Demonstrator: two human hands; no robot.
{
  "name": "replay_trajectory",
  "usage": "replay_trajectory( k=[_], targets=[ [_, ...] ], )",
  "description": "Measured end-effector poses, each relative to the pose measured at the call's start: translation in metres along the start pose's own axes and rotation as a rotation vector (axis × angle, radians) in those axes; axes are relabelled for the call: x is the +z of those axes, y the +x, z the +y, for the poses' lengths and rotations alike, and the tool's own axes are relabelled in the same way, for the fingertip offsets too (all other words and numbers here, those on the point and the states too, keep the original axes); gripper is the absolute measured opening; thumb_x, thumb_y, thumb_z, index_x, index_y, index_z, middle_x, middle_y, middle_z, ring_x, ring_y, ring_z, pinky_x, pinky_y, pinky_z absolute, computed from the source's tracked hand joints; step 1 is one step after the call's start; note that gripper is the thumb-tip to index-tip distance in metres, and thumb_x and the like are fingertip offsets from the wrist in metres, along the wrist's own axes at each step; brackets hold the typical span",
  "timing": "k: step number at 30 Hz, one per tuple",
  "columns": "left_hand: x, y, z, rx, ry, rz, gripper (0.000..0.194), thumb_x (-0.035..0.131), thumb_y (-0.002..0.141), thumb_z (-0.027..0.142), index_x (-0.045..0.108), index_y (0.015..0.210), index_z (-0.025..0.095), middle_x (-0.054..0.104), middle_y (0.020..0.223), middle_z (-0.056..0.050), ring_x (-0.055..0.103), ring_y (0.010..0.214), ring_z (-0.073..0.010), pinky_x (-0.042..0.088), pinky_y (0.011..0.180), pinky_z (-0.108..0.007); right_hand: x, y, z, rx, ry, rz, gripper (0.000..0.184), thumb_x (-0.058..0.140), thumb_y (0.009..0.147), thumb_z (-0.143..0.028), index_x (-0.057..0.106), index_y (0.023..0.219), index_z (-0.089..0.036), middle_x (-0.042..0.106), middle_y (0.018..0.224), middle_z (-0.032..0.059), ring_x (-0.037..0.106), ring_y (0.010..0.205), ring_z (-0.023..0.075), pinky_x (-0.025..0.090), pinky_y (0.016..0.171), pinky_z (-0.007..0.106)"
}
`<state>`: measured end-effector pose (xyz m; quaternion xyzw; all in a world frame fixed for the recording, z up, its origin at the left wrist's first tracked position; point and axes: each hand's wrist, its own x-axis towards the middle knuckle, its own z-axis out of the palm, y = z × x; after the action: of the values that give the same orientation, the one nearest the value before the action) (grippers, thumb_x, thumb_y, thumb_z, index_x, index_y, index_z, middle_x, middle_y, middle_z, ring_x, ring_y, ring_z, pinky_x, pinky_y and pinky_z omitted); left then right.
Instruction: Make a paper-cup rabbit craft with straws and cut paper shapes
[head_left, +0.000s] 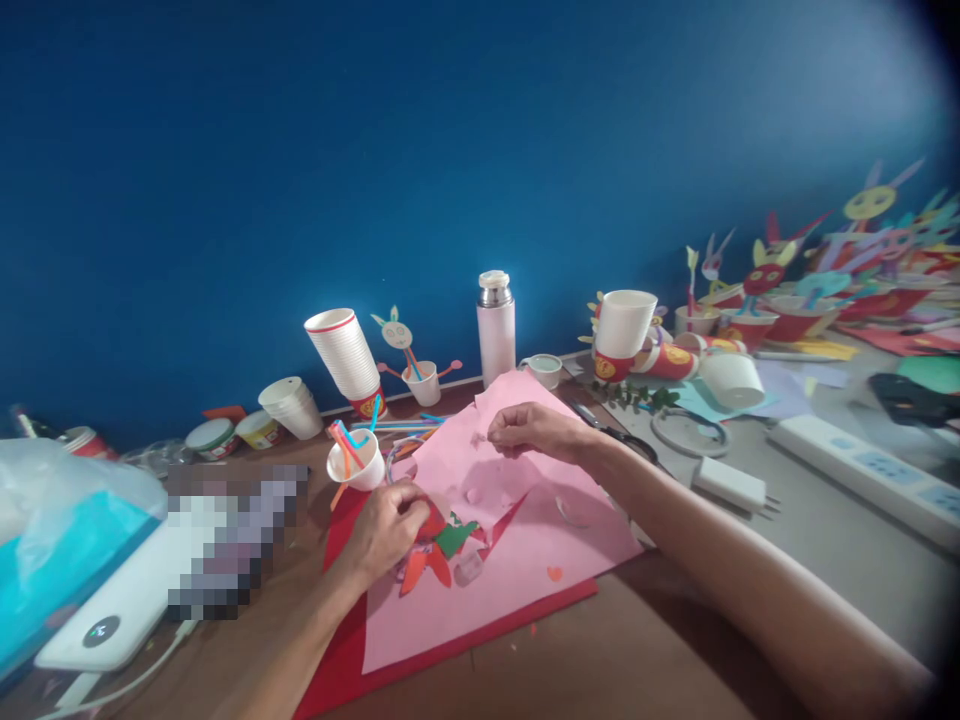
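Note:
My left hand (388,533) is closed, thumb against fingers, at the left side of a pink paper sheet (420,640). A reddish-orange paper piece lies at its fingertips; whether it is pinched cannot be made out. Just beyond are a green paper scrap (454,538) and orange petal-like paper pieces (424,572). Over the upper part of the pink paper my right hand (534,432) is also closed in a pinch, and what it holds, if anything, is too small to name. A small clear item (470,568) rests by the green scrap. Red paper (339,560) shows underneath.
Behind the paper stand a cup of straws (355,462), stacked paper cups (346,355), a rabbit-figure cup (421,382) and a thermos (496,330). A power bank (131,590) is left. Scissors (630,445), a charger (731,486) and a power strip (870,470) lie right.

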<state>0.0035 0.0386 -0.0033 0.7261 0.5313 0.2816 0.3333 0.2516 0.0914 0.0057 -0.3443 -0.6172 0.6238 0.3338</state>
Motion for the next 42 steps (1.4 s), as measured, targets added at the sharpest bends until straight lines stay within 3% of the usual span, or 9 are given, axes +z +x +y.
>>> replay_trajectory(
  k=[3,7,8,10,14,17,24,33,42],
  targets=[
    [-0.001,-0.003,0.005,0.066,0.1,0.038,0.027,0.048,0.072,0.023,0.05,0.044,0.019,0.051,0.052,0.001,0.049,0.054,-0.0133,0.034,0.055,-0.025,0.012,-0.001,0.0,-0.018,0.033,-0.024,0.017,0.063,0.07,-0.028,0.059,0.073,-0.012,0.057,0.065,0.0,0.05,0.055,0.0068,0.039,0.055,0.021],
    [-0.001,-0.006,0.009,0.152,0.04,0.092,0.016,0.05,0.073,0.024,0.056,0.059,0.02,0.057,0.071,-0.002,0.053,0.069,-0.0161,0.038,0.063,-0.026,0.03,-0.004,-0.003,-0.034,0.05,-0.066,0.014,0.061,0.071,-0.025,0.059,0.076,-0.013,0.056,0.065,-0.0009,0.048,0.055,0.0064,0.038,0.055,0.02],
    [-0.002,-0.006,0.011,0.15,-0.013,0.111,0.01,0.052,0.072,0.024,0.06,0.068,0.02,0.059,0.08,-0.003,0.054,0.076,-0.0172,0.04,0.066,-0.026,0.034,-0.005,-0.005,-0.034,0.046,-0.081,0.013,0.061,0.071,-0.025,0.06,0.077,-0.013,0.057,0.067,-0.0004,0.049,0.056,0.0063,0.038,0.055,0.02],
    [-0.003,-0.007,0.015,0.088,-0.18,0.117,0.018,0.053,0.072,0.024,0.061,0.088,0.021,0.059,0.095,-0.004,0.054,0.088,-0.019,0.041,0.073,-0.027,0.042,-0.006,-0.008,-0.024,0.034,-0.119,0.014,0.06,0.072,-0.024,0.061,0.081,-0.014,0.059,0.072,0.0005,0.05,0.057,0.0065,0.039,0.056,0.021],
    [-0.005,-0.009,0.022,-0.051,-0.619,-0.061,0.032,0.049,0.077,0.024,0.055,0.108,0.019,0.059,0.101,-0.006,0.056,0.089,-0.0182,0.042,0.078,-0.029,0.055,-0.008,-0.01,-0.006,0.044,-0.213,0.014,0.06,0.072,-0.024,0.06,0.08,-0.013,0.057,0.065,-0.0013,0.05,0.058,0.0073,0.039,0.057,0.021],
    [-0.004,-0.01,0.022,-0.129,-0.782,-0.163,0.03,0.05,0.077,0.025,0.056,0.106,0.017,0.063,0.089,-0.007,0.059,0.075,-0.0161,0.044,0.071,-0.029,0.061,-0.008,-0.008,-0.007,0.052,-0.228,0.012,0.06,0.071,-0.023,0.059,0.076,-0.013,0.055,0.062,-0.002,0.05,0.057,0.0074,0.039,0.056,0.021],
    [-0.005,-0.009,0.015,-0.126,-0.751,-0.169,0.01,0.057,0.074,0.024,0.062,0.078,0.015,0.059,0.061,0.001,0.053,0.056,-0.0096,0.04,0.057,-0.021,0.055,-0.006,-0.004,0.017,0.06,-0.165,0.013,0.061,0.07,-0.024,0.057,0.074,-0.012,0.054,0.061,-0.0021,0.049,0.054,0.0071,0.039,0.055,0.021],
    [-0.005,-0.011,0.025,-0.234,-0.984,-0.303,0.015,0.062,0.069,0.023,0.059,0.083,0.017,0.062,0.083,-0.005,0.06,0.075,-0.0162,0.044,0.071,-0.03,0.052,-0.005,0.0,0.001,0.012,-0.139,0.012,0.06,0.07,-0.024,0.058,0.075,-0.013,0.055,0.061,-0.0016,0.048,0.055,0.0076,0.038,0.054,0.021],
    [-0.003,-0.004,0.015,-0.201,-1.0,-0.126,0.019,0.062,0.069,0.014,0.054,0.086,0.018,0.057,0.073,0.001,0.055,0.059,-0.0087,0.044,0.059,-0.023,0.048,-0.002,0.003,0.001,0.007,-0.143,0.016,0.061,0.07,-0.027,0.058,0.075,-0.013,0.055,0.063,-0.0013,0.05,0.056,0.0078,0.039,0.054,0.021]
  ],
)
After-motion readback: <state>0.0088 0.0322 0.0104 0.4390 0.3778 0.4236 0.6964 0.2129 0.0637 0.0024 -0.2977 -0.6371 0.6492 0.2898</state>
